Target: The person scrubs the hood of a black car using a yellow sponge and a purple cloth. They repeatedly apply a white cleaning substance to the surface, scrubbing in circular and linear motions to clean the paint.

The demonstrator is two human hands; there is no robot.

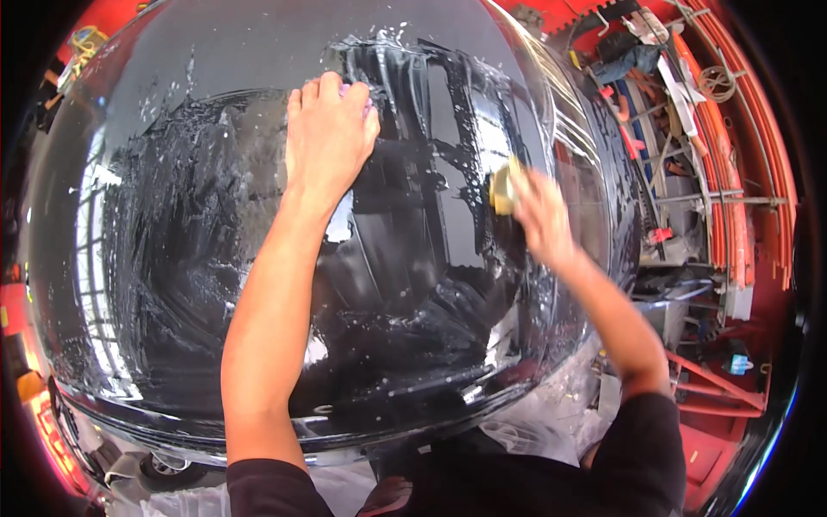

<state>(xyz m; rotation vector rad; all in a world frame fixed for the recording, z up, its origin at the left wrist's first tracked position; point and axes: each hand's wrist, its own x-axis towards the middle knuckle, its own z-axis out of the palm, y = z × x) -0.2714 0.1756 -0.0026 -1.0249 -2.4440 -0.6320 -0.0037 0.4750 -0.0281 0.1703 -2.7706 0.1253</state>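
Note:
A large glossy black car panel (172, 258) fills the view, streaked with white soap suds. My left hand (329, 138) lies flat on the wet surface near the top middle, with a bit of a purple thing under its fingers. My right hand (538, 215), blurred, grips a yellow sponge (502, 188) and presses it against the panel at the right side. Both forearms come up from the lower edge, with black sleeves at the shoulders.
Clear plastic sheeting (551, 405) hangs along the panel's lower right edge. A cluttered rack (663, 155) of tools, orange pipes and hoses stands at the right. Red floor (706, 448) shows at the lower right. A wheel (164, 470) is below at the lower left.

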